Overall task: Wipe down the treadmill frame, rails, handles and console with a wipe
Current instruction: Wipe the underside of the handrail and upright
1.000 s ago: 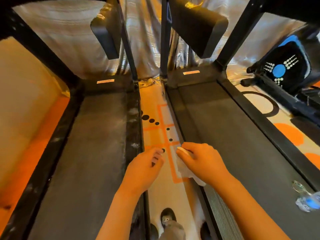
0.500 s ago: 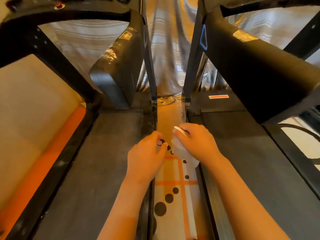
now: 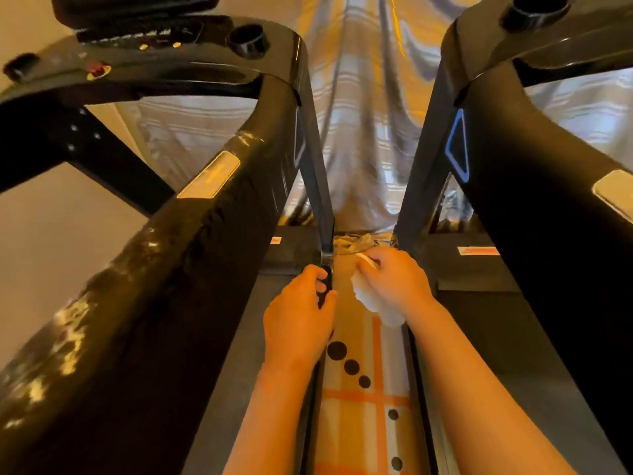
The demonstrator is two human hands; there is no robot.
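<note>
The wipe (image 3: 371, 296) is bunched in your right hand (image 3: 394, 281), which is closed around it, low in the gap between the two treadmills, just above the patterned floor (image 3: 363, 399) and close to the base of the right upright (image 3: 423, 186). Your left hand (image 3: 301, 317) is curled around the inner edge of the left side rail (image 3: 325, 286), near the foot of the left upright (image 3: 315, 173), and it holds no cloth.

The risk I see: the wipe is crumpled into a small ball, so only a little of it would touch the frame, and you could smear the dirt instead of lifting it. The loose tail hanging under your hand may also drag on the floor and carry dust back to the rail. The big handle (image 3: 178, 255) is very near your head on the left, so I think a quick rise could bump it.

Compared with half a second ago, both hands are further forward, nearly at the feet of the uprights, and your view has tilted up, so the console (image 3: 144, 46) with its cup holder (image 3: 246, 41) is now visible. The grip on the wipe looks the same.
</note>
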